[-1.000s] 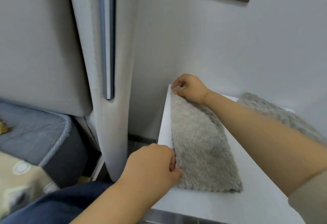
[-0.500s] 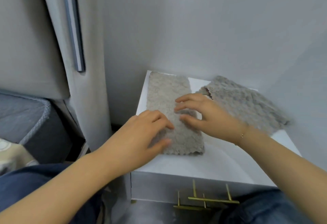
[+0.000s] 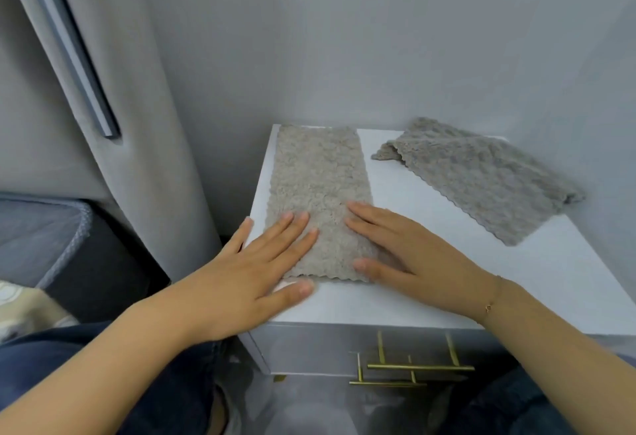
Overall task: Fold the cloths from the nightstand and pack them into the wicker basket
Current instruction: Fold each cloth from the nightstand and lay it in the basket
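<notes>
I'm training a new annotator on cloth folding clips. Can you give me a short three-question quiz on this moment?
1. True or false: both hands lie flat on the beige cloth, with no grip on it.
2. Which cloth is farther from the bed side: A) the beige cloth, B) the grey cloth?
3. Fill in: the wicker basket is ____ in this view.

Key
1. True: the left hand and right hand press its near end with straight fingers.
2. B: it lies rumpled toward the right rear of the nightstand.
3. Not visible.
</notes>
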The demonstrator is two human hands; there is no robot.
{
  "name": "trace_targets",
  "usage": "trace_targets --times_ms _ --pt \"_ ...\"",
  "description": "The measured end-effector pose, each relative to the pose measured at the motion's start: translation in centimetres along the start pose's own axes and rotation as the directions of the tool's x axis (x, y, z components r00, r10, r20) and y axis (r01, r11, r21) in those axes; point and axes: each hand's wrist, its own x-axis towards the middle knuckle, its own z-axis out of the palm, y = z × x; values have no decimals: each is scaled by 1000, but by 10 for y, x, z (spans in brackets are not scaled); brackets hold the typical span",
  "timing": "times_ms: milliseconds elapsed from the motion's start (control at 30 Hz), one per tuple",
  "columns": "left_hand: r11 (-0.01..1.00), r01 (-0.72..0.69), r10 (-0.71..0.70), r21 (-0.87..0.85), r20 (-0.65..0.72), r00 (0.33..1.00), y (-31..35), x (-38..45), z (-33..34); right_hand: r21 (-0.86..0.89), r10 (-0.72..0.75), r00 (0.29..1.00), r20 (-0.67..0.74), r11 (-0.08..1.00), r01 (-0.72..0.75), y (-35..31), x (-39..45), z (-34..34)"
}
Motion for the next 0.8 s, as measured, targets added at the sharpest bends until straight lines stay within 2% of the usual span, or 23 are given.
trace_targets --times_ms 67,167,233,300,500,600,667,800 --pt "1000 -23 24 5 -114 993 -1 2 2 -45 -62 993 -99 997 58 -1 -5 0" --pt "990 -111 136 90 -357 924 -6 7 -1 -50 -194 964 -183 981 188 -2 -11 1" --pt "980 -179 200 89 -409 890 -6 8 -4 -66 -240 949 -205 971 231 -2 -14 1" --pt "973 -218 231 81 -426 875 -5 9 -6 -66 -238 945 -227 971 228 1 -15 1" --pt "978 -196 205 65 -415 886 -5 10 -2 -117 -237 954 -182 969 219 0 -17 7" --pt "976 -215 189 -19 -401 896 -1 8 -4 -134 -229 960 -161 969 208 -3 -16 8" --pt "969 -226 168 -101 -402 900 3 5 -5 -134 -246 951 -186 965 224 -4 -16 9" --pt "958 -245 169 -152 -392 904 7 1 -9 -110 -261 923 -282 965 239 -5 -15 9"
